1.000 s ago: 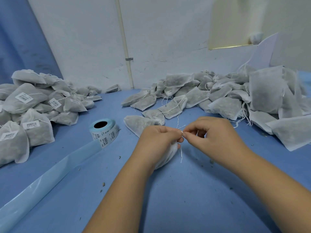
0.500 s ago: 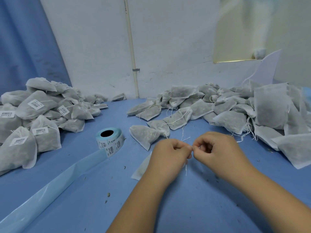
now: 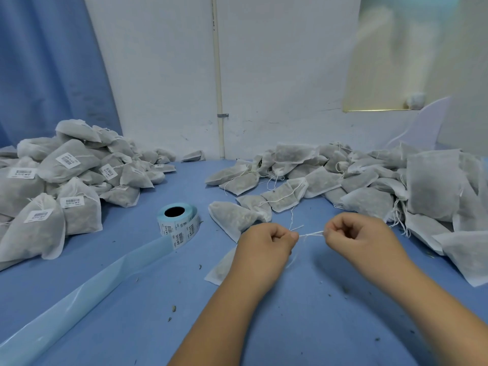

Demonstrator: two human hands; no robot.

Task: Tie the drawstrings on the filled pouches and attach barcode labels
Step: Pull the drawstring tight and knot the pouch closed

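While left hand [image 3: 266, 243] and right hand [image 3: 355, 235] are each pinching drawstring [image 3: 312, 234] ends, stretching string taut between them, pouch [image 3: 221, 268] is lying on blue table [image 3: 148, 334], partly hidden under left wrist. Risk: thin string snapping or slipping out under hard pull, leaving knot loose.

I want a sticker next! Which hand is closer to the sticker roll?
Left. The left hand sits right of the sticker roll; the right hand is farther right.

Two hands [image 3: 266, 243] [image 3: 363, 237], one label roll [image 3: 178, 224], two heaps of pouches [image 3: 66, 180] [image 3: 369, 180]
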